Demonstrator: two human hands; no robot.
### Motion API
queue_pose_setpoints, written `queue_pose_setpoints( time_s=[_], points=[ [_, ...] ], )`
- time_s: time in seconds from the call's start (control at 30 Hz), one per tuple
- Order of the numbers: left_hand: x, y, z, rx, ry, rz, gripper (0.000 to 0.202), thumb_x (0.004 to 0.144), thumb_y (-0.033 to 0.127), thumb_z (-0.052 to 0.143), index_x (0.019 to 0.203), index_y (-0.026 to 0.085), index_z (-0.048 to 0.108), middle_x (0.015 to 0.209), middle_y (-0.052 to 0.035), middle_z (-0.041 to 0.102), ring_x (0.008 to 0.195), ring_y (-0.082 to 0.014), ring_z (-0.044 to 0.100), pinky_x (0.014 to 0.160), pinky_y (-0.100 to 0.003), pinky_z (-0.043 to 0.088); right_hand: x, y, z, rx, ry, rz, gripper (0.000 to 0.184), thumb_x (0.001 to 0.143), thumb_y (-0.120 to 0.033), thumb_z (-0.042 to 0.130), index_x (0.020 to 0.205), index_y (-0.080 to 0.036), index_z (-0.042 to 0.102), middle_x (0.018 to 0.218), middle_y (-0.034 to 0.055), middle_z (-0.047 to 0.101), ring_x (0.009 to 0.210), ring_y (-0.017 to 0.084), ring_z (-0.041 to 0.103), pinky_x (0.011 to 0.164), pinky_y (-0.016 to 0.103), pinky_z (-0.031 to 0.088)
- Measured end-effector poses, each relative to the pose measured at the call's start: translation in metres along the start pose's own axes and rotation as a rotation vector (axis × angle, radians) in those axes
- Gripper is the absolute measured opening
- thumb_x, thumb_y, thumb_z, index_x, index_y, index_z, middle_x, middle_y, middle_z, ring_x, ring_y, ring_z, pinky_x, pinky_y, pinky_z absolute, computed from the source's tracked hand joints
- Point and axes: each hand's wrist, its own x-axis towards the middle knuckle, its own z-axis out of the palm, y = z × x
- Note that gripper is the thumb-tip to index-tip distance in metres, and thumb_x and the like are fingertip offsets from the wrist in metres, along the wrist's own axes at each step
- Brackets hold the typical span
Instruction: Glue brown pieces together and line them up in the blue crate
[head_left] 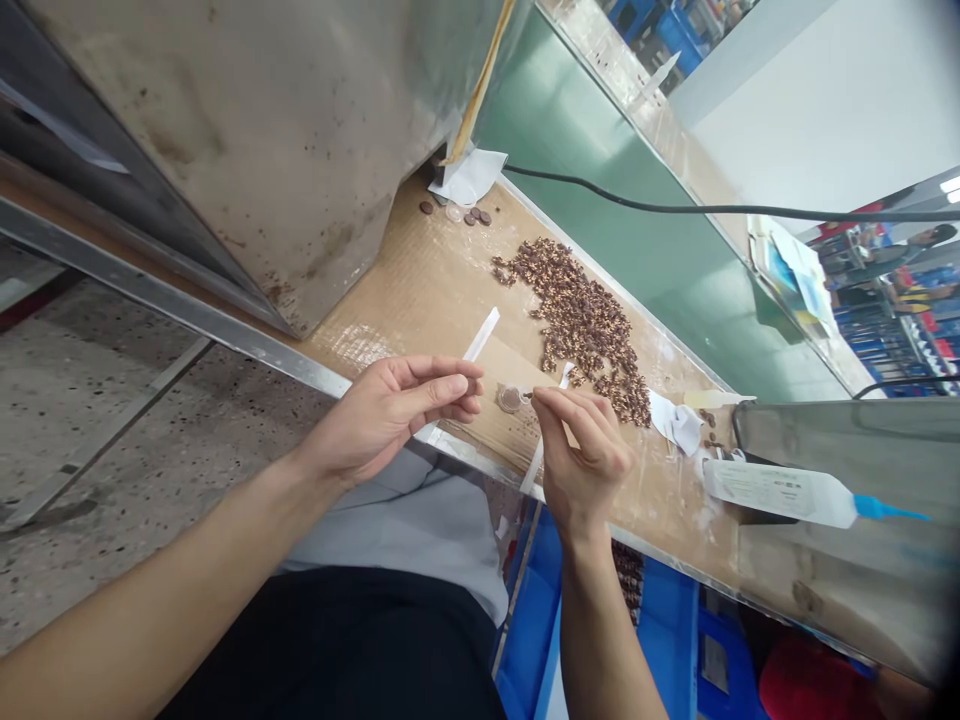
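My left hand (420, 405) is closed, thumb pressed against the fingers, above the near edge of the cardboard-covered bench (420, 290). Whatever may be between its fingertips is hidden. My right hand (581, 435) pinches a tiny dark piece at its fingertips, too small to name. Beside those fingertips sits a small round, clear-looking dish (512, 399) on the bench. Just beyond the right hand spreads a heap of small brown and copper-coloured parts (581, 325). One white strip (481, 334) lies past my left fingers, and another white strip (534, 465) runs beside my right hand.
A stained metal box (262, 130) stands at the left. Dark discs (472, 216) lie near white paper (472, 178) at the back. To the right are a blue-tipped bottle (780, 490) and a metal box (862, 570). A black cable (637, 203) crosses the green panel (585, 150). Blue bins (667, 610) stand below.
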Motion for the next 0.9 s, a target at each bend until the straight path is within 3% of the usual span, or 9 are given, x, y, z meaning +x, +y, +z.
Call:
queue_pose_setpoints(
  time_s=[0.27, 0.47, 0.9],
  points=[
    [-0.001, -0.001, 0.002, 0.006, 0.017, -0.001, 0.022, 0.092, 0.027, 0.095, 0.111, 0.018, 0.092, 0.106, -0.0094, 0.086, 0.092, -0.018, 0.079, 0.091, -0.03, 0.067, -0.001, -0.001, 0.0, -0.006, 0.001, 0.026, 0.018, 0.109, -0.019, 0.074, 0.114, -0.031, 0.086, 0.106, 0.0022, 0.087, 0.099, 0.025, 0.079, 0.093, 0.046, 0.065],
    [-0.002, -0.003, 0.001, 0.032, 0.016, -0.005, 0.022, 0.092, 0.027, 0.096, 0.112, 0.018, 0.091, 0.104, -0.0081, 0.087, 0.093, -0.0171, 0.081, 0.09, -0.027, 0.066, 0.003, -0.002, -0.003, -0.005, 0.083, 0.017, 0.017, 0.108, -0.019, 0.077, 0.114, -0.031, 0.086, 0.106, 0.0023, 0.087, 0.098, 0.025, 0.08, 0.091, 0.046, 0.065],
    [-0.002, -0.003, 0.001, 0.012, 0.016, -0.017, 0.021, 0.092, 0.026, 0.095, 0.111, 0.018, 0.091, 0.106, -0.0075, 0.087, 0.094, -0.0166, 0.081, 0.091, -0.026, 0.067, 0.006, 0.005, 0.01, 0.034, 0.025, 0.057, 0.017, 0.11, -0.02, 0.073, 0.115, -0.031, 0.086, 0.109, 0.0019, 0.087, 0.1, 0.024, 0.08, 0.093, 0.046, 0.064]
  ],
)
